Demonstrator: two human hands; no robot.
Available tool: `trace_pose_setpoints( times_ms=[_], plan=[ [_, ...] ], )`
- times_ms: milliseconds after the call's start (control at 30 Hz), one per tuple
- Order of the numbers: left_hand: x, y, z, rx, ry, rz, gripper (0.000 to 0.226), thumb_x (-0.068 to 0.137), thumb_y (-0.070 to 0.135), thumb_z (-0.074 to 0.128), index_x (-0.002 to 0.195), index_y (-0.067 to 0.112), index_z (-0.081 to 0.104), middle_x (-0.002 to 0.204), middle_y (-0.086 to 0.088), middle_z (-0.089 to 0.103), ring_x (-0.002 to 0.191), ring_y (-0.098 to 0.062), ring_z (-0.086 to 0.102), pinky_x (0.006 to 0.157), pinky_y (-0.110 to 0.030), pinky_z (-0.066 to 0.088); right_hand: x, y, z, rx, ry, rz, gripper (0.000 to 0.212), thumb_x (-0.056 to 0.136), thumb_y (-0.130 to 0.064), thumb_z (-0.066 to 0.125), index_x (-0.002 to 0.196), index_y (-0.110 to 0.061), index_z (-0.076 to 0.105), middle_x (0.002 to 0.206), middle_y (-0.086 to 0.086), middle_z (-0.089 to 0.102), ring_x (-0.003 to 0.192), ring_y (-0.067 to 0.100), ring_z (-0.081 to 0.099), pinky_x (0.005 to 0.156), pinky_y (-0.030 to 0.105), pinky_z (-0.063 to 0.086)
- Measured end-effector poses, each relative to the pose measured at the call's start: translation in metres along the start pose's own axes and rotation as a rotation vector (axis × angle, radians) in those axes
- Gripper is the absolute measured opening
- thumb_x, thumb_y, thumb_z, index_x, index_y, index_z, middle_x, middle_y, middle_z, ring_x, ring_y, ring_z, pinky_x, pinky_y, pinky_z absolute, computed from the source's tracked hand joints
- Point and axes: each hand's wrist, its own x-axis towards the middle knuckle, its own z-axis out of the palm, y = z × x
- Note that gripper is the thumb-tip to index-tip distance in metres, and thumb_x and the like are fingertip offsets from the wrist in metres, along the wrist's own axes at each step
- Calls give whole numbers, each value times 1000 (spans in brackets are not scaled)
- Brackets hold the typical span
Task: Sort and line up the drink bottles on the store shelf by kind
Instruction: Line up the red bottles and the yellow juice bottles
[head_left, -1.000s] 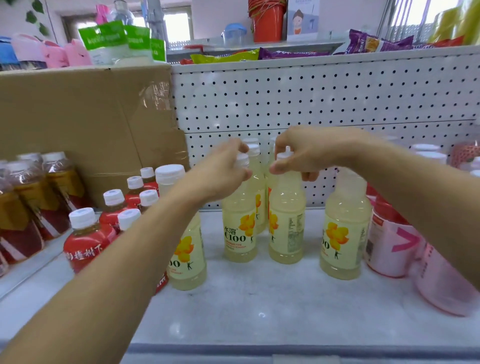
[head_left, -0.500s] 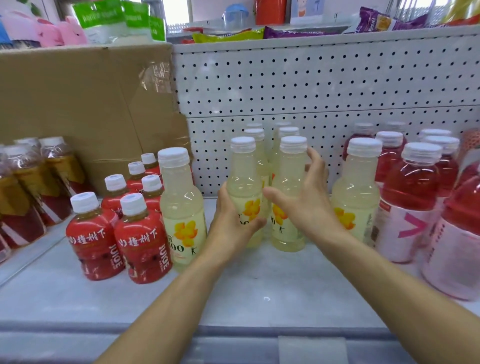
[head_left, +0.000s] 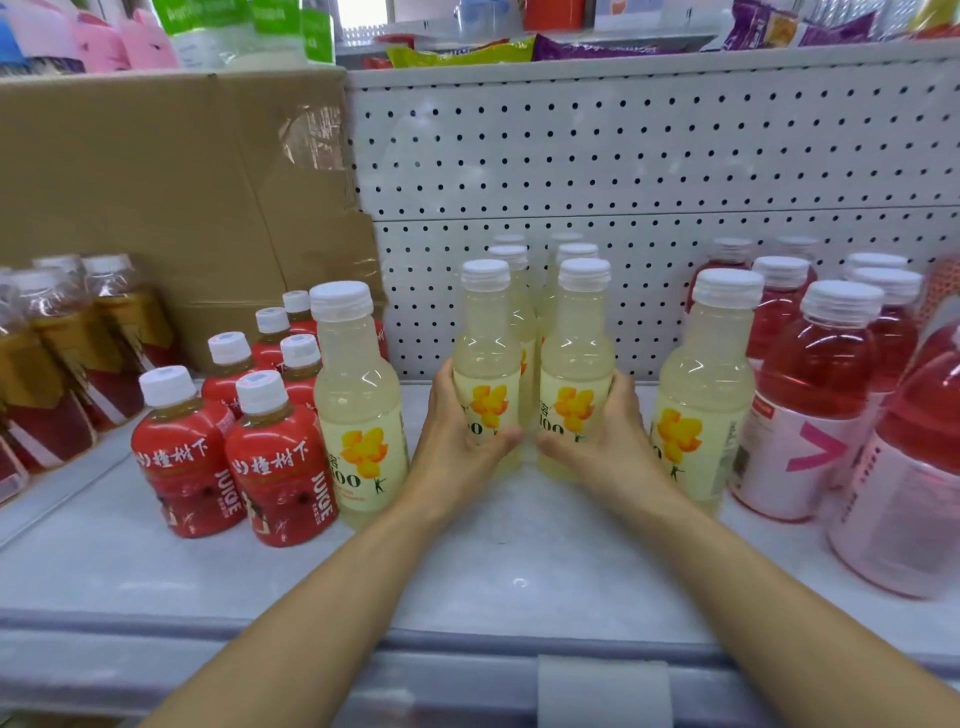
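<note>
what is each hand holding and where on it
Left hand grips one pale yellow lemon drink bottle, right hand another, both around the labelled lower body.

left hand (head_left: 457, 441) and right hand (head_left: 608, 441) clasp two lemon bottles (head_left: 485, 353).

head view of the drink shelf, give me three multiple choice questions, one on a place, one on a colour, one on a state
1. Where do the red juice bottles stand?
A. left of the yellow bottles
B. right of the pink bottles
C. on the top shelf

2. What colour are the bottle caps?
A. green
B. white
C. black

3. What are the hands doing?
A. hanging free
B. twisting caps
C. gripping bottle bodies

Answers:
1 A, they sit beside the leftmost yellow bottle.
2 B, every visible cap is white.
3 C, left hand and right hand each wrap one yellow bottle.
</note>
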Motion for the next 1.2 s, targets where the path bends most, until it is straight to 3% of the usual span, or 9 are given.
trace_pose_setpoints(
  times_ms=[133,300,467,600,667,767,867,1067,1200],
  plan=[
    [-2,-2,4,100,20,-12,103,58,51,91,138,34,28,133,10,44,126,-4,46,106,-34,45,-2,4,7,-229,43,30,89,62,-51,86,124,-16,32,122,-1,38,119,18,35,97,34,38],
    [-1,-6,4,74,-11,-41,86,64,40,82,126,60,25,134,15,51,127,-5,51,107,-42,46,4,11,8,-104,85,3,68,73,-25,80,122,-15,34,120,2,51,113,23,50,92,37,44],
    [2,-8,4,46,-54,-19,91,77,19,83,144,32,23,134,14,53,126,-2,51,110,-37,44,6,14,6,49,31,40,62,76,-21,78,115,-21,30,104,-7,53,102,17,57,81,31,44],
    [1,-4,6,143,6,5,96,67,46,85,142,32,27,135,9,46,128,-6,47,109,-33,43,2,14,5,-104,57,25,79,62,-46,87,111,-21,30,114,-4,36,107,9,32,88,26,32],
    [1,-3,7,212,29,2,95,67,51,85,142,29,31,132,7,43,127,-7,44,107,-29,40,1,11,4,-133,72,31,87,57,-51,88,115,-17,33,116,-3,36,109,11,32,88,25,30],
    [2,-7,7,216,18,4,81,72,42,83,135,29,35,132,5,45,125,-9,47,108,-37,43,2,11,4,-48,83,36,79,63,-37,88,115,-20,31,115,-2,47,112,17,46,86,27,36],
    [-1,-8,7,196,-5,-19,78,70,43,80,132,30,35,131,6,50,122,-11,53,104,-42,47,0,8,2,29,59,26,74,72,-22,83,123,-18,30,109,-8,51,103,14,56,83,28,43],
    [-2,-1,7,204,-2,-25,81,68,40,84,131,25,37,129,3,50,120,-13,53,104,-39,46,-2,10,1,-17,13,72,69,77,-24,78,126,-20,30,115,-3,59,105,17,59,92,39,49],
    [-3,9,9,276,24,-27,87,67,39,88,133,18,36,129,-1,44,122,-18,48,103,-35,44,-4,8,3,-51,15,85,66,79,-26,77,126,-19,30,116,-3,57,106,18,57,83,28,41]
  ],
)
